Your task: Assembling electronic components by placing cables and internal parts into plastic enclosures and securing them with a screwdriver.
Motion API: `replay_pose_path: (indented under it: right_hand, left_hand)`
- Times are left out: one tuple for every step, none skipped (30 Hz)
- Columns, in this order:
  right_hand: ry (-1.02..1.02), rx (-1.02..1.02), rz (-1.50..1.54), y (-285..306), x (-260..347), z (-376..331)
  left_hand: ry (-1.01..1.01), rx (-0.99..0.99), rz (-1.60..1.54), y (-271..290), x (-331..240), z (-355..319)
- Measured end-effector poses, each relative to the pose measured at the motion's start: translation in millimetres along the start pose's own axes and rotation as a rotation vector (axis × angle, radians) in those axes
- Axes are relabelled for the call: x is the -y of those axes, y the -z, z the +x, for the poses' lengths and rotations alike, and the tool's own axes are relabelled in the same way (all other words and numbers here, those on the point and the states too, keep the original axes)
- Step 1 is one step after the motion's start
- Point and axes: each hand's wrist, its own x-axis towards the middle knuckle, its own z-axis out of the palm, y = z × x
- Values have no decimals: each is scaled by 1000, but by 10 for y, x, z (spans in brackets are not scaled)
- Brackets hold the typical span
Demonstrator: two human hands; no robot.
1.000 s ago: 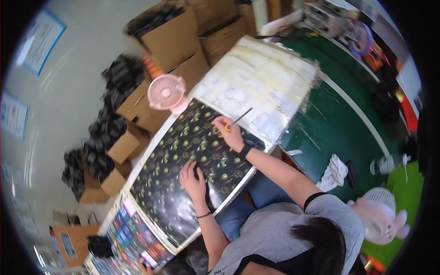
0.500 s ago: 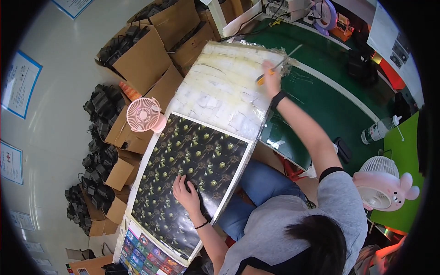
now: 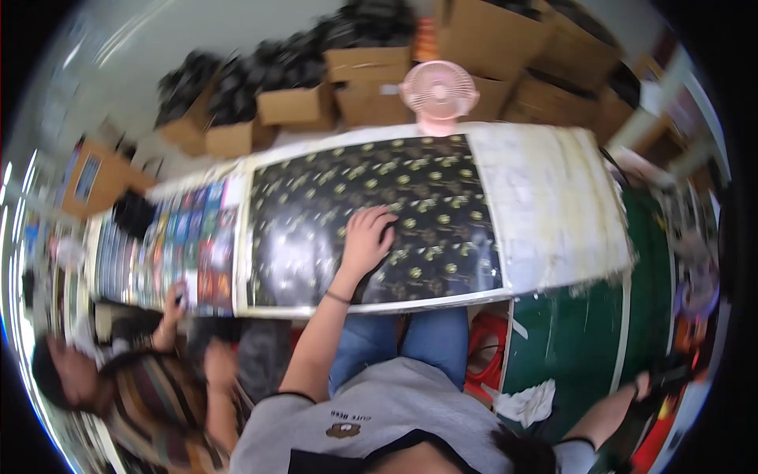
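Observation:
My left hand (image 3: 368, 238) rests on a glossy black sheet (image 3: 426, 261) with a yellow-green pattern, fingers stretched out, holding nothing. The sheet lies flat on the long worktable, with a white margin around it. Far off to the right, my right arm reaches over the green mat (image 3: 564, 316). My right hand (image 3: 643, 385) is at a dark, blurred object (image 3: 673, 374) by the mat's right end. Its fingers are smeared and partly hidden, so its grip does not show. No screwdriver can be made out now.
A pink fan (image 3: 439, 91) stands at the table's far edge. Behind are cardboard boxes (image 3: 367, 67) with black bundles. At left, another person's hand (image 3: 174, 302) is by a colourful printed sheet (image 3: 209, 265). A white cloth (image 3: 527, 403) and red stool (image 3: 487, 355) are near my right.
The view has swung round. My right hand has left the pale, plastic-covered table end, where it held a yellow-handled screwdriver, for the dark object. My left hand stays on the black sheet.

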Motion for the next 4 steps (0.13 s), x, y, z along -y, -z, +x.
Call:
replay_pose_path:
  right_hand:
    - [-39,-24,203,-4,481,15]
    - [-64,-31,283,-50,863,39]
    - [-75,-37,322,-160,1169,45]
    - [-5,-63,321,-339,1427,7]
  left_hand:
    - [-4,-9,-24,-22,-40,6]
    - [1,-1,-10,-35,-76,12]
    - [3,9,-13,-46,-111,21]
    - [10,-8,16,-76,-163,24]
